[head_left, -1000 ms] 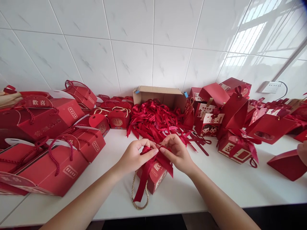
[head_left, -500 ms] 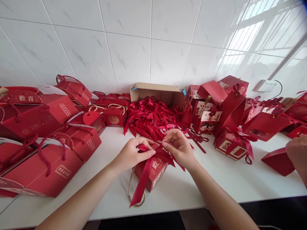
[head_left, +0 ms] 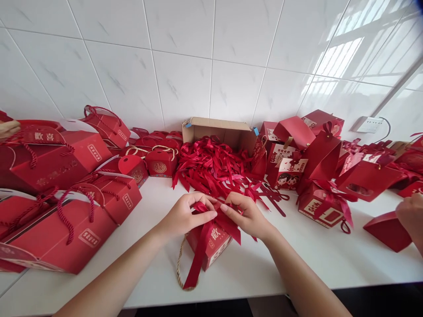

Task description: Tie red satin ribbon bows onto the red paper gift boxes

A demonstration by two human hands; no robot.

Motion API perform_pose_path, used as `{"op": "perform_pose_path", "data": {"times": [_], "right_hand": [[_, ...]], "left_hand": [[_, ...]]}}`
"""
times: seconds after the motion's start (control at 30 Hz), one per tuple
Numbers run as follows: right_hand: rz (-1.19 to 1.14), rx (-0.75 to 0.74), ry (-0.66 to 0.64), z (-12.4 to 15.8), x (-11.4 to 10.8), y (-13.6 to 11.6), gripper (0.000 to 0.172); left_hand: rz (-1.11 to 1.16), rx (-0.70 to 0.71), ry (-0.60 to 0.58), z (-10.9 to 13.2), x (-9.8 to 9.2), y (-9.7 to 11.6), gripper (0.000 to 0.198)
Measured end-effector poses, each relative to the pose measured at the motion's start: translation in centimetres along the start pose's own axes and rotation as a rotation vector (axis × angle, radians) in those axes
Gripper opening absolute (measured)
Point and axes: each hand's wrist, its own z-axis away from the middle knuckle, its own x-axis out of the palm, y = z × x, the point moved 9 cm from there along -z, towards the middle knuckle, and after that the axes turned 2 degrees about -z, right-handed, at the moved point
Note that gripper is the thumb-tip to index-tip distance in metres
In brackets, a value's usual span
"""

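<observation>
On the white table in front of me sits a small red gift box (head_left: pixel 220 241) with gold characters on its side. My left hand (head_left: pixel 188 215) pinches a red ribbon (head_left: pixel 200 255) between thumb and fingers, over the top of the box. Close beside it, my right hand (head_left: pixel 246 215) pinches another part of the ribbon, its fingers curled. One ribbon tail hangs down the box's front left; another end points to the right. A gold rope handle (head_left: pixel 180 264) loops onto the table at the box's left. The fingers hide where the ribbon crosses.
Behind the box, loose red ribbons (head_left: pixel 213 165) spill from a cardboard box (head_left: pixel 220 124). Large red boxes with rope handles (head_left: pixel 71 224) crowd the left. More gift boxes (head_left: pixel 322 204) stand at right. Another person's hand (head_left: pixel 411 218) is at the right edge, another (head_left: pixel 9 128) at far left.
My right hand has lowered and its fingers have curled in closer to the left hand over the box. The view has shifted slightly. At far left, another person's hand shows more.
</observation>
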Motion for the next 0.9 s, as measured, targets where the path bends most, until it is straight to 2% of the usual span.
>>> {"op": "perform_pose_path", "data": {"times": [0.13, 0.4, 0.53, 0.73, 0.9], "right_hand": [[-0.022, -0.054, 0.062, -0.2, 0.1, -0.8, 0.037], [-0.008, -0.018, 0.242, -0.1, -0.4, -0.4, 0.040], [-0.016, 0.036, 0.240, -0.2, -0.5, 0.2, 0.041], [-0.039, 0.088, 0.324, 0.3, -1.6, 0.7, 0.040], [-0.069, 0.136, 0.345, 0.4, -1.3, 1.6, 0.042]], "left_hand": [[0.003, -0.001, -0.010, -0.2, 0.4, 0.3, 0.021], [-0.037, 0.064, 0.028, -0.1, 0.7, 0.6, 0.024], [-0.033, 0.056, 0.027, -0.2, 0.8, 0.6, 0.024], [-0.023, 0.054, 0.024, -0.4, 1.1, 0.4, 0.023], [-0.014, 0.035, 0.004, -0.2, 0.9, 0.2, 0.025]]}}
